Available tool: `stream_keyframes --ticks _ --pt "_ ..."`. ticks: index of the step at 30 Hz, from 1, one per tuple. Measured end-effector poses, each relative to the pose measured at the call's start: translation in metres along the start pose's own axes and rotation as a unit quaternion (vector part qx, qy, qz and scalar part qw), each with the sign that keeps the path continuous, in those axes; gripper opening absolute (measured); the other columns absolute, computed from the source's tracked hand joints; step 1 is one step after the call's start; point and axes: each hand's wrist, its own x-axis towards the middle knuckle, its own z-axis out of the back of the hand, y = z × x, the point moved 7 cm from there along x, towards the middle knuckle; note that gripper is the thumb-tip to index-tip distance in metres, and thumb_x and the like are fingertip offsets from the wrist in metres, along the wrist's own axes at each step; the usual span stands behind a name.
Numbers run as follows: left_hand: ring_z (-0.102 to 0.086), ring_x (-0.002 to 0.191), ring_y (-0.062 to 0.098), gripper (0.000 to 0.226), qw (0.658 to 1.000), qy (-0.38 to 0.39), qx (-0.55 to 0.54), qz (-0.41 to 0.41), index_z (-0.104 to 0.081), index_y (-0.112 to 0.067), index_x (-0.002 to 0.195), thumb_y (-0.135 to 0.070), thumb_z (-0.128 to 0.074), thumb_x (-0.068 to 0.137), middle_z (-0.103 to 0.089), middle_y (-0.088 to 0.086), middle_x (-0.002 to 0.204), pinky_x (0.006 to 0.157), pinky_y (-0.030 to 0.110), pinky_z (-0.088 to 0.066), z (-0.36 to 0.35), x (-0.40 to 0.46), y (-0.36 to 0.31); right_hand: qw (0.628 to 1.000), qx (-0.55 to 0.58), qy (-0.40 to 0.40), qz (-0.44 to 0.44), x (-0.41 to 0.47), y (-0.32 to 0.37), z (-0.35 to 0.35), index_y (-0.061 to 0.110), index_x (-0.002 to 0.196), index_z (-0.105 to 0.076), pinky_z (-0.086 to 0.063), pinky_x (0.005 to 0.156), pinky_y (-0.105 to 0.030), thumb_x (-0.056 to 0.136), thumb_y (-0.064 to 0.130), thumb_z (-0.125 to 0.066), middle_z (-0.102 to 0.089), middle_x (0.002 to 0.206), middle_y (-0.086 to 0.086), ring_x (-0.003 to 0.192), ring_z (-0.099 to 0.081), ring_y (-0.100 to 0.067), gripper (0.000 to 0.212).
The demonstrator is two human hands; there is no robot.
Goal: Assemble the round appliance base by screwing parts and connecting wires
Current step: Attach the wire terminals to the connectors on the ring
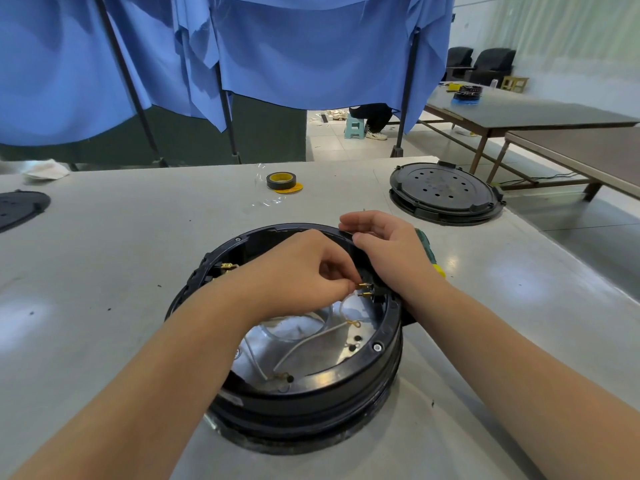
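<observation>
left hand (298,268) pinching brass terminal (362,286), no legible writing

A round black appliance base (304,389) sits open on a pale grey table (104,271). The left hand (298,271) reaches inside it, fingertips pinching a small brass wire terminal (362,286). Just right of that pinch, the right hand (388,247) grips the base's rim. Below the pinch, white wires (311,341) curl across the shiny metal floor. Beyond the hands lie a tape roll (281,180) and a black round cover (445,192)
</observation>
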Motion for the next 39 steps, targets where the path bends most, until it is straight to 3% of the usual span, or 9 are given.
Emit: stream_keyframes --ticks 24,39 --pt "-0.066 0.08 0.017 0.018 0.999 -0.012 0.02 -0.027 -0.079 -0.02 0.091 -0.009 -0.065 0.085 -0.074 -0.002 0.082 0.079 0.038 -0.052 -0.002 0.001 -0.007 1.0 -0.005 -0.002 0.01 0.0 0.004 -0.004 0.027 0.091 -0.069 -0.051 0.064 -0.013 0.084 -0.006 -0.045 -0.071 0.096 0.001 0.087 -0.067 -0.011 0.041" --pt "-0.065 0.079 0.016 0.018 0.998 -0.016 0.042 -0.043 -0.079 -0.019 0.091 -0.008 -0.066 0.085 -0.074 -0.002 0.082 0.078 0.037 -0.051 -0.002 0.002 -0.011 1.0 -0.018 -0.001 0.009 -0.001 0.006 -0.004 0.024 0.095 -0.068 -0.051 0.064 -0.011 0.085 -0.006 -0.045 -0.07 0.098 0.0 0.087 -0.066 -0.01 0.039"
